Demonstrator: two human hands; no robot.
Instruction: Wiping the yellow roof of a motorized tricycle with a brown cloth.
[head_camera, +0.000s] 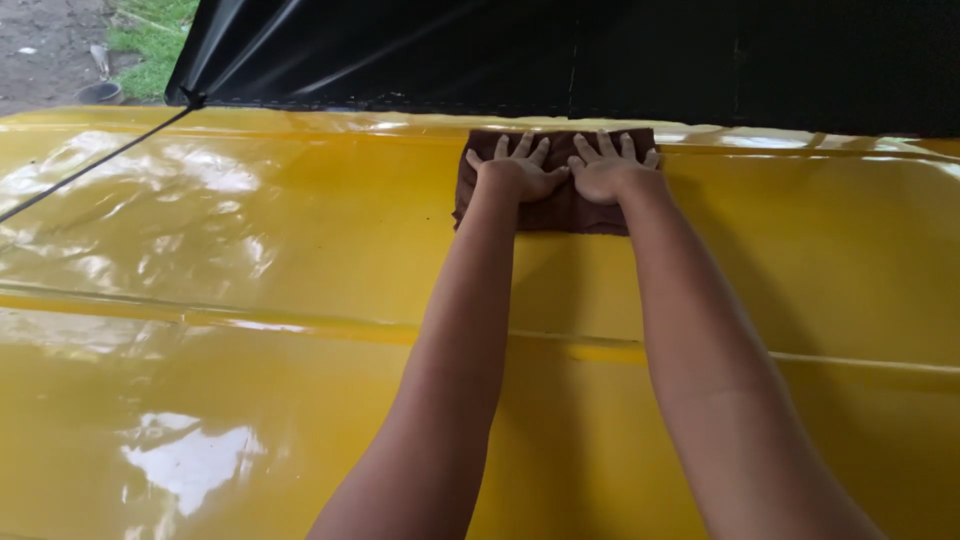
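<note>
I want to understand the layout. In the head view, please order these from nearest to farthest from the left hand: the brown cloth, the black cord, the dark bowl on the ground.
1. brown cloth: directly under the left hand.
2. black cord: far to the left, across the yellow surface.
3. dark bowl: top left corner, beside the grass.

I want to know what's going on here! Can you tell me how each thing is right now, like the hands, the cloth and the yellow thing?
left hand: flat, fingers spread, pressing on the cloth.
right hand: flat, fingers spread, pressing on the cloth beside the left.
brown cloth: folded, lying flat under both hands.
yellow panel: glossy, shiny with reflections.
black cover: hanging behind the panel's far edge.
</note>
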